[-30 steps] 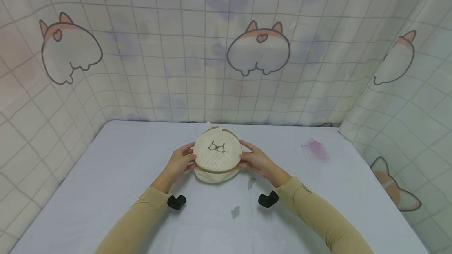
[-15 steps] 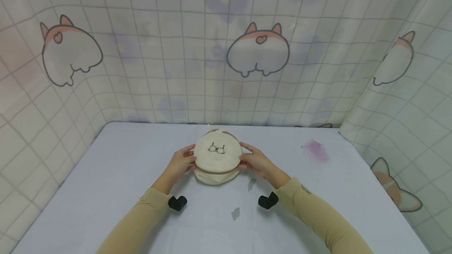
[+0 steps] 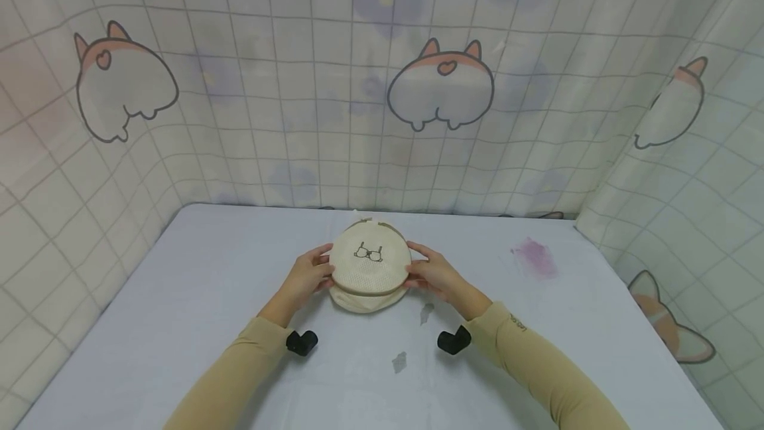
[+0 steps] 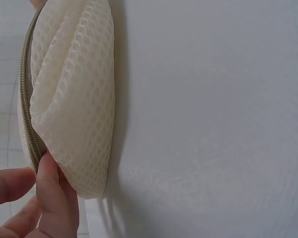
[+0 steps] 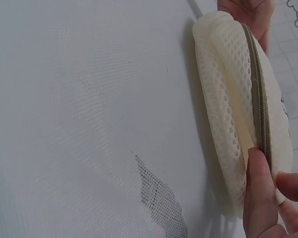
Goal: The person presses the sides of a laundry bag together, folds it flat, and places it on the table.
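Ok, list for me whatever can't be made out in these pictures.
Inside of the pouch: hidden by its own fabric, every view.
Pouch's underside: turned toward the table, hidden in every view.
Lettering on the right sleeve: too small to read, head view.
Left hand: cut off by the frame edge, left wrist view.
Right hand: likewise, right wrist view.
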{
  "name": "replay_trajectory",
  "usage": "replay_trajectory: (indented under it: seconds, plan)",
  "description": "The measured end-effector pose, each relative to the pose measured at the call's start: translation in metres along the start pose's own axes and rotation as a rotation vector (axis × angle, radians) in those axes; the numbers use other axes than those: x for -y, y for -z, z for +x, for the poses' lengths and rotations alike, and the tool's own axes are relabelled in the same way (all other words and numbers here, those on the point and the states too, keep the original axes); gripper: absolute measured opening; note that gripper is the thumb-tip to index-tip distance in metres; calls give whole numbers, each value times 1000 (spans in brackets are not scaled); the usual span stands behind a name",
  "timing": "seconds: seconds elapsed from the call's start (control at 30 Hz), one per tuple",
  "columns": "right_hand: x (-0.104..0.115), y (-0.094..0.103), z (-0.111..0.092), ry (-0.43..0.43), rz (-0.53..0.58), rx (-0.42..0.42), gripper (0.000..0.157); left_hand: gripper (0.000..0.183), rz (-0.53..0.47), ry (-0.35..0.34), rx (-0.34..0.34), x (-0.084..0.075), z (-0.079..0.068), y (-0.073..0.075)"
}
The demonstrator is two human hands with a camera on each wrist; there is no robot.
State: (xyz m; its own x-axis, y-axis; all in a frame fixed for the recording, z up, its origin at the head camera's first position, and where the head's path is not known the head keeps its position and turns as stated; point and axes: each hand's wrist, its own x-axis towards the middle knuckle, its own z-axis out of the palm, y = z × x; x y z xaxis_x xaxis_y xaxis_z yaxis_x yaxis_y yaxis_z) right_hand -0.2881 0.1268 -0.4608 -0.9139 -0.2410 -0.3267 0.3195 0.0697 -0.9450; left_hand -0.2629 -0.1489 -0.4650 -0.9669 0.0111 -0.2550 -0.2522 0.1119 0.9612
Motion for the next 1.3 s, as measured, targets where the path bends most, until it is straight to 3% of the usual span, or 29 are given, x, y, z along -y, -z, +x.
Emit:
replay_trajectory:
  seconds: [0.4, 1.3]
  plan:
    - [1, -1, 1, 8, -21, -2, 67, 60, 11, -5, -6, 0, 1, -1]
    - [3, 1, 2, 3, -83, 12, 66, 57, 41, 50, -21, -6, -1, -2]
